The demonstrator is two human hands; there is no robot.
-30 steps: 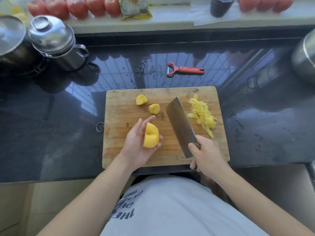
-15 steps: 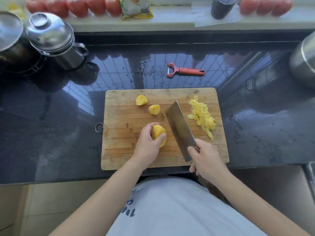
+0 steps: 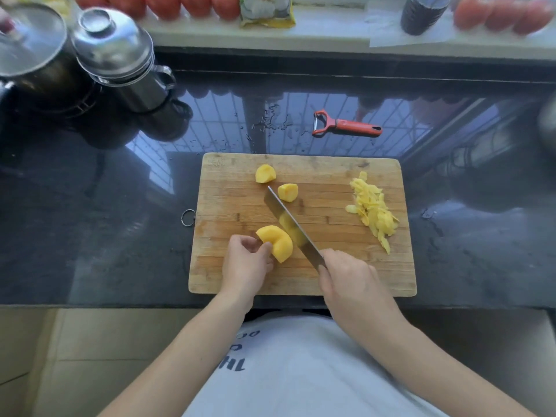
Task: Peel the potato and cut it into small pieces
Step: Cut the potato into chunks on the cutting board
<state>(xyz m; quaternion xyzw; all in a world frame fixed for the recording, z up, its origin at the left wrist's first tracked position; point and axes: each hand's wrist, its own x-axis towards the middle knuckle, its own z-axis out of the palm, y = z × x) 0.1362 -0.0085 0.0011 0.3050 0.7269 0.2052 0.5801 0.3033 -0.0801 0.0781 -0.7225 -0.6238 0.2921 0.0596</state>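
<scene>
Left fingers (image 3: 264, 246) on potato (image 3: 278, 242), cleaver (image 3: 290, 227) now beside it

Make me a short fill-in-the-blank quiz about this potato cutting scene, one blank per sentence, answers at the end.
1. The right hand holds the ____ by its handle.
2. The left hand steadies the large potato piece on the wooden ____.
3. The red peeler lies on the dark ____, beyond the board.
4. The heap of potato peels sits on the board's ____ side.

Answers: knife; cutting board; counter; right
</scene>
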